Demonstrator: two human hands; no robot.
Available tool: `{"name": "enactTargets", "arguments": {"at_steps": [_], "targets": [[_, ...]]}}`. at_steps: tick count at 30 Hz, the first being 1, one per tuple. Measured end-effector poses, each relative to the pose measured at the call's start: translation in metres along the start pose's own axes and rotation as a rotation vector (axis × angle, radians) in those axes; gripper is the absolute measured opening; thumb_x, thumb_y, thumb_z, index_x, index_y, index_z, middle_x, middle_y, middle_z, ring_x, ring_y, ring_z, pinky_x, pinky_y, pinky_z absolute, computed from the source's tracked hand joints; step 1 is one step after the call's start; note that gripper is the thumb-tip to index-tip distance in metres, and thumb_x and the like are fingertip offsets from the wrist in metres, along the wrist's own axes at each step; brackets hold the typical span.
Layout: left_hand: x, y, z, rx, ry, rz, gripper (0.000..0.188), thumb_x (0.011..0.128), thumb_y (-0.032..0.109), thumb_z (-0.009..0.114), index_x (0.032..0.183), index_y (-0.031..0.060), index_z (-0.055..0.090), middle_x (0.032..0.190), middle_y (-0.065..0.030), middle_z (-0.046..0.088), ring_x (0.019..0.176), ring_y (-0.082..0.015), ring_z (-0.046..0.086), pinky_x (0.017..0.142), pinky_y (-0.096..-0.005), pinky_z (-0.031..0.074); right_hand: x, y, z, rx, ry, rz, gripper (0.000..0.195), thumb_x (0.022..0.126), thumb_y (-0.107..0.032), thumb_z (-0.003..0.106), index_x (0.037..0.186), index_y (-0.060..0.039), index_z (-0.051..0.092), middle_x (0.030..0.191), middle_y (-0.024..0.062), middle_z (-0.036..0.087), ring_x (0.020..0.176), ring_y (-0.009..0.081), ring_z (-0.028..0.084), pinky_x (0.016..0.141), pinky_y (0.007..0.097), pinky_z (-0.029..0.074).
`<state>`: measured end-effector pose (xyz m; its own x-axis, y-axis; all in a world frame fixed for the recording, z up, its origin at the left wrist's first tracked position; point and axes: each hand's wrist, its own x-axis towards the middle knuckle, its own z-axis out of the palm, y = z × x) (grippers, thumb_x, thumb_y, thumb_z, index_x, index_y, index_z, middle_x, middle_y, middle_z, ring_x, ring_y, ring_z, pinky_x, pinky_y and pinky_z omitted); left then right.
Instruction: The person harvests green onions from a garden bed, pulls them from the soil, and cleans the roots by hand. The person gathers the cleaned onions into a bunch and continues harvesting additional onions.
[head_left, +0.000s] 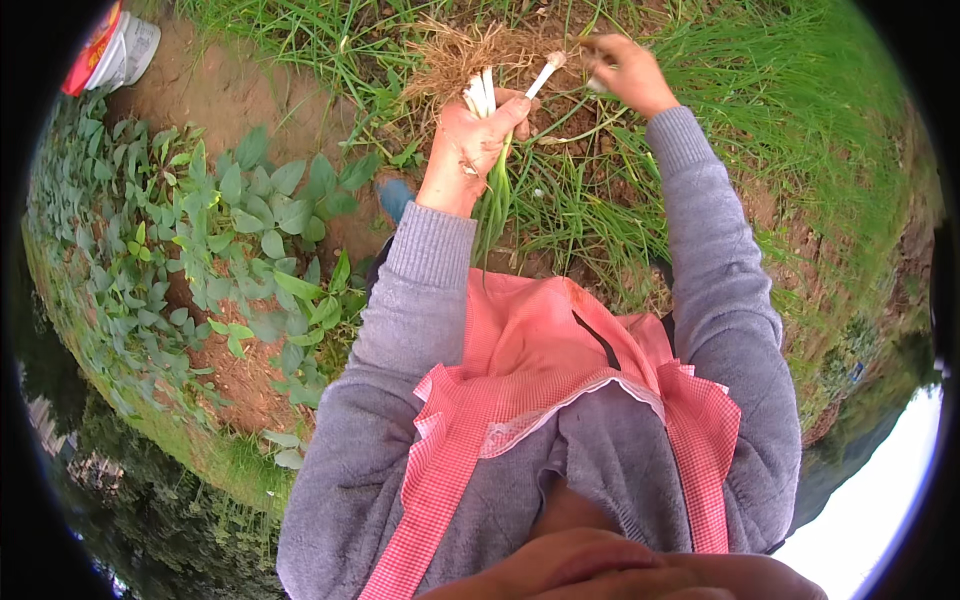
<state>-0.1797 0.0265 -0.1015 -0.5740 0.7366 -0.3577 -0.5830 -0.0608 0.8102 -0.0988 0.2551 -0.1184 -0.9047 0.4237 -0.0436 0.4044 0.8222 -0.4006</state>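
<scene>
My left hand (480, 135) is closed around a small bunch of spring onions (477, 96), their white ends up and green leaves trailing down past the wrist. One separate white stalk (544, 75) sticks out to the right between thumb and fingers, with a small bulb at its tip. Bits of soil and dry skin cling to this hand and wrist. Just right of that bulb is my right hand (628, 73), its fingers bent and slightly blurred. Something whitish shows beneath its fingertips, but whether they grip it is unclear. Tangled brown roots (465, 60) lie behind the bunch.
Thin green grass-like leaves (757, 97) grow on the right. Broad-leaved plants (262, 195) cover the left side. A white plastic bucket (135, 52) with a red and yellow label stands at upper left on bare soil (225, 82). A blue shoe (394, 199) shows beside the left forearm.
</scene>
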Motion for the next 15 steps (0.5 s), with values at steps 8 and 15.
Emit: {"name": "enactTargets", "arguments": {"at_steps": [8,15], "targets": [[0.001,-0.002,0.002,-0.007,-0.003,0.029,0.025,0.074,0.018,0.064,0.087,-0.0034,0.059,0.06,-0.0013,0.054,0.05,-0.0075,0.047,0.044,-0.0187,0.034,-0.019,-0.066,-0.039,0.072,0.176,0.146,0.028,0.069,-0.034,0.065,0.081,-0.0083,0.063,0.075,0.0067,0.062,0.067,0.0179,0.06,0.059,0.03,0.047],[-0.001,-0.001,0.004,0.031,0.003,0.036,0.022,0.075,0.016,0.064,0.086,-0.002,0.059,0.063,-0.0016,0.056,0.055,-0.0083,0.05,0.051,-0.0201,0.037,-0.023,-0.079,-0.021,-0.04,0.208,-0.277,0.017,0.072,-0.021,0.061,0.085,-0.0102,0.058,0.076,0.0043,0.057,0.068,0.0212,0.057,0.059,0.0316,0.047]]}}
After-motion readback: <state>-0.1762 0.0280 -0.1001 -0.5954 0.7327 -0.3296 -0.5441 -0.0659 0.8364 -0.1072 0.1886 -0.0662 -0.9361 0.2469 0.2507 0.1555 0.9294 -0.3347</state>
